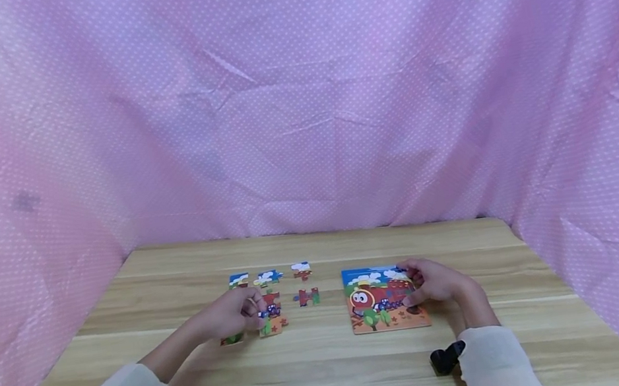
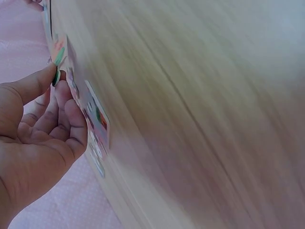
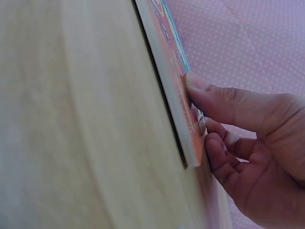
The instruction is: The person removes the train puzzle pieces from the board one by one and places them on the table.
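Note:
My left hand (image 1: 231, 314) is over the group of loose jigsaw pieces on the left. Its thumb and forefinger pinch a jigsaw piece (image 2: 58, 64) with a green patch, partly hidden by the fingers. Beside it, another loose piece (image 2: 98, 117) lies on the table. On the right, a square picture puzzle (image 1: 374, 327) shows a red train with a big-eyed face, clouds and green trees. My right hand (image 1: 441, 280) holds this puzzle at its right side, thumb (image 3: 198, 86) on the picture and the other fingers curled along the edge.
Several loose pieces lie behind and beside the left hand, including a blue-and-white one (image 1: 268, 277), a cloud one (image 1: 301, 269) and a red one (image 1: 308, 297). The wooden table (image 1: 325, 377) ends against a pink dotted cloth (image 1: 304, 154) at the back and sides.

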Motion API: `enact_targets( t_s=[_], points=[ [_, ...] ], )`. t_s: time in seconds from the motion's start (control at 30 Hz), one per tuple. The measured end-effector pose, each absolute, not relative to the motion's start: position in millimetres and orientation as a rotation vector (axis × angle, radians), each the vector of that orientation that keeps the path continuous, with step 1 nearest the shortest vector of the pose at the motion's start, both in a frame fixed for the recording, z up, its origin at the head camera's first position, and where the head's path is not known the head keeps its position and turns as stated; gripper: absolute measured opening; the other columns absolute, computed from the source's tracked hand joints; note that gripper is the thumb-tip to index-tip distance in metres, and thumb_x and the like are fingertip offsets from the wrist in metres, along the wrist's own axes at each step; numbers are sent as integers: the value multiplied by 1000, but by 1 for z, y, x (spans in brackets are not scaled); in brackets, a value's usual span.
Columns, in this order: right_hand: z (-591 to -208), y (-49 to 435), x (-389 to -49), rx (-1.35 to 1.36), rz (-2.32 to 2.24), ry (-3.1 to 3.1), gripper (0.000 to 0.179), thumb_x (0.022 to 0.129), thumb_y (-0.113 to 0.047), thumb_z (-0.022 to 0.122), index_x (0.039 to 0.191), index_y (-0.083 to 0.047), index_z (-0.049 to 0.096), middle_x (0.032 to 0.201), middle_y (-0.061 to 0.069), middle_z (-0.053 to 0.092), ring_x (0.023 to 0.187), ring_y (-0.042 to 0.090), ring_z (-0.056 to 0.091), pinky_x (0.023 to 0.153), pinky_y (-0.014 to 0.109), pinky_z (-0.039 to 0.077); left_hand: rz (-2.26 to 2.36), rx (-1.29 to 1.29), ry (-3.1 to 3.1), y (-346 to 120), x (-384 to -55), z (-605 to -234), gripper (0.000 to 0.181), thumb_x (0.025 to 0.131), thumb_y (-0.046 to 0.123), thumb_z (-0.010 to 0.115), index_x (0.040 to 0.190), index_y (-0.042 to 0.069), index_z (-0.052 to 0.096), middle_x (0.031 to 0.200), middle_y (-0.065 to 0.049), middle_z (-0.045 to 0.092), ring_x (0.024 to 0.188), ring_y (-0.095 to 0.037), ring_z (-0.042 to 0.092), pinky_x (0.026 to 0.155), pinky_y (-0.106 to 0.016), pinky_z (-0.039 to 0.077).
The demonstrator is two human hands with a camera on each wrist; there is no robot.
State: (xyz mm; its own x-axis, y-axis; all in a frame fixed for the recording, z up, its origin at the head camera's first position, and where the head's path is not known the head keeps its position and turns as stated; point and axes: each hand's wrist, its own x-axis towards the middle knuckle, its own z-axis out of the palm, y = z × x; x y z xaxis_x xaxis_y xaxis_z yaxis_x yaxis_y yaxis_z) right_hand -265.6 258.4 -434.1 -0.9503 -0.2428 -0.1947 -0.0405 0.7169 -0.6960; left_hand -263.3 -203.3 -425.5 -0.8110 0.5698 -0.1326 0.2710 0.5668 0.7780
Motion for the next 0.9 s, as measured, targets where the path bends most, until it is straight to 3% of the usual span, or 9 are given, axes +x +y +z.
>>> enact_targets(
  t_s=[0.2,0.57,0.9],
  points=[
    [-435,258,-265,-199,-1070,2653,78,79,-16,89,147,-7,52,126,12,54,115,31,48,106,56,39,1120,701,2430,-212,-261,-425,18,93,5,74,102,5,58,83,-3,53,77,-18,50,64,-27,44],
    [-437,257,-265,-195,-1081,2648,78,79,-17,90,146,-7,53,125,11,54,114,31,48,106,57,39,1022,895,2507,-210,-257,-432,16,89,4,78,96,7,64,83,1,61,76,-13,58,66,-25,51],
    [-436,257,-264,-184,-1086,2649,77,79,-16,89,146,-6,52,125,11,54,114,30,48,106,55,39,969,860,2570,-203,-251,-431,14,89,3,78,95,11,67,87,3,60,80,-15,56,68,-25,51]
  ],
)
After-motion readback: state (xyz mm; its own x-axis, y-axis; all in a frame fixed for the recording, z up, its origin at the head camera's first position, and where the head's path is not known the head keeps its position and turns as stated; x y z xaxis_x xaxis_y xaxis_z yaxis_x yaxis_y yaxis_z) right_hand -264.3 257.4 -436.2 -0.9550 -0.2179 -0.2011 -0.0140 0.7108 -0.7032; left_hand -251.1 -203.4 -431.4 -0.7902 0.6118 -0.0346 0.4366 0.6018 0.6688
